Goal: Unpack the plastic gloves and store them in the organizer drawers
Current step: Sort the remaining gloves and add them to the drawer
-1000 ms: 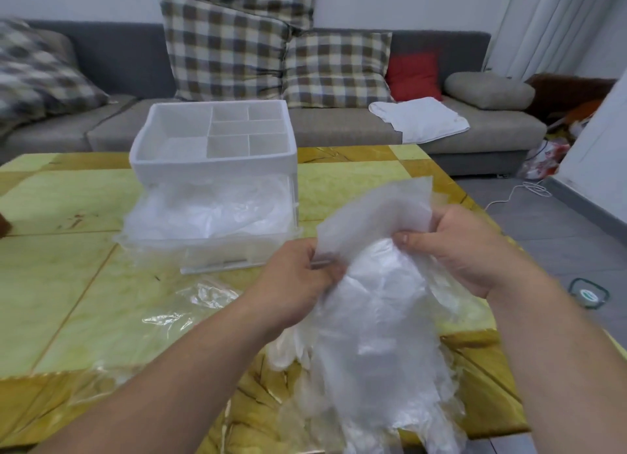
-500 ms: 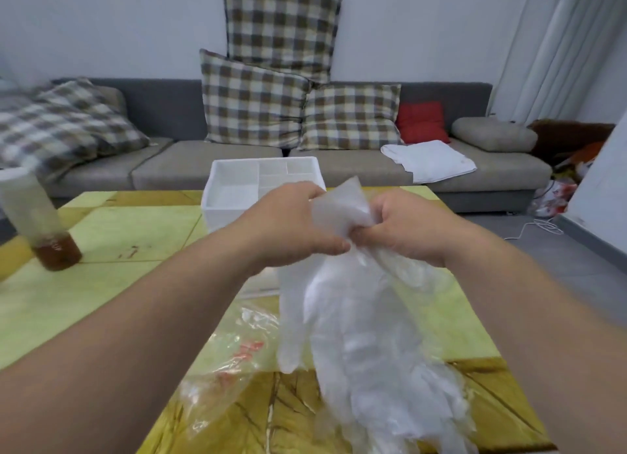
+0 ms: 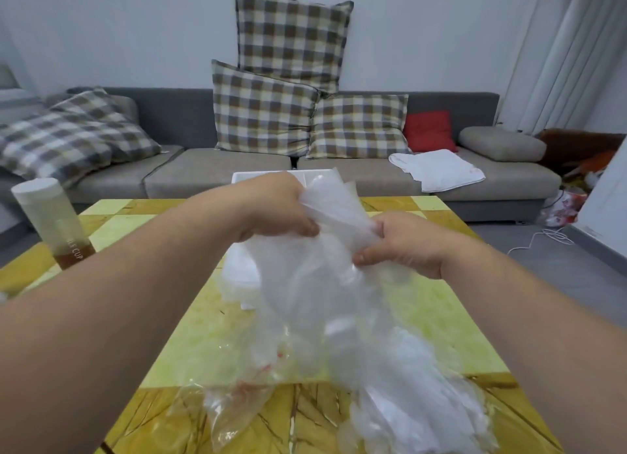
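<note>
A yellow-green table (image 3: 441, 318) stands before a grey sofa (image 3: 190, 172). At its left edge stands a capped cup (image 3: 54, 223) holding a little brown liquid. A clear bag (image 3: 230, 406) lies at the near edge. The left hand (image 3: 274, 213) and the right hand (image 3: 403, 246) both grip the top of the plastic gloves (image 3: 339, 301), which hang above the table's middle and hide most of the white organizer (image 3: 239, 267).

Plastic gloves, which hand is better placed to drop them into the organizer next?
Probably the left hand: it grips the plastic gloves at the top, right in front of the organizer; the right hand pinches them lower, off to the side.
</note>
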### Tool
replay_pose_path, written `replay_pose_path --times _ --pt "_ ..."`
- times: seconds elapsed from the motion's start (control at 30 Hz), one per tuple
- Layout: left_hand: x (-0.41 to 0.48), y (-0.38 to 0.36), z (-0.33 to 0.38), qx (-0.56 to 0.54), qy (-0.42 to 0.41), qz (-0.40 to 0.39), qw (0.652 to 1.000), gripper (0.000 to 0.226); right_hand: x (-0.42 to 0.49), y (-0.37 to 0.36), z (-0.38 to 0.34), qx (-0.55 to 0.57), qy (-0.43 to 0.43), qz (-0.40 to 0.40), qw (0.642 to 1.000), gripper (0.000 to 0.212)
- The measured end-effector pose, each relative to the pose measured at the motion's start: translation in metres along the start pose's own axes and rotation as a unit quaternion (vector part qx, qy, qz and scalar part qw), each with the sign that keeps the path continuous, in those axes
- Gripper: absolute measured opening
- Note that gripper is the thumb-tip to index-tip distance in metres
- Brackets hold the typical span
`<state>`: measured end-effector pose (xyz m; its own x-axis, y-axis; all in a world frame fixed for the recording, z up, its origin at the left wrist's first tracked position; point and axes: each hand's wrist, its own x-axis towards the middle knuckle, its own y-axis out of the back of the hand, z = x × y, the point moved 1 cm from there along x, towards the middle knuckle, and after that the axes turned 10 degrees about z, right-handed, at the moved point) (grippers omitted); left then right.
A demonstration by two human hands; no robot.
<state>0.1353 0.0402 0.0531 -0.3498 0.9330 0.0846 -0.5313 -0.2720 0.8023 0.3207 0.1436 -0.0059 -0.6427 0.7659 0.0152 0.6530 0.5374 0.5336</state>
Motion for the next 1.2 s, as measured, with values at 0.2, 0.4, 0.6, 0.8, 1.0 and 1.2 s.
replay_pose_path --times 0.2,0.4,0.6,0.8,1.0,1.2 --pt "0.017 0.005 -0.016 -0.123 0.052 0.066 0.989 0.02 0.036 0.018 -0.024 -0.122 0.02 0.111 0.986 0.017" --pt "0.037 -0.026 -0.055 -0.298 0.177 0.146 0.927 0.009 0.049 -0.023 -0.056 -0.37 0.225 0.382 0.817 0.042" --pt "0.045 -0.042 -0.1 -0.314 0.259 0.168 0.898 0.013 0.054 -0.105 -0.006 -0.319 0.131 0.136 0.929 0.03" --pt "0.054 -0.037 -0.12 -0.177 0.235 0.164 0.942 0.013 0.061 -0.106 -0.004 -0.348 0.123 0.092 0.925 0.03" --pt "0.053 -0.037 -0.119 -0.069 0.214 0.121 0.967 0.018 0.069 -0.104 -0.003 -0.394 0.122 0.032 0.91 0.029" --pt "0.038 -0.014 -0.12 0.133 0.107 0.25 0.953 0.011 0.072 -0.104 -0.011 -0.411 0.102 -0.048 0.905 0.026"
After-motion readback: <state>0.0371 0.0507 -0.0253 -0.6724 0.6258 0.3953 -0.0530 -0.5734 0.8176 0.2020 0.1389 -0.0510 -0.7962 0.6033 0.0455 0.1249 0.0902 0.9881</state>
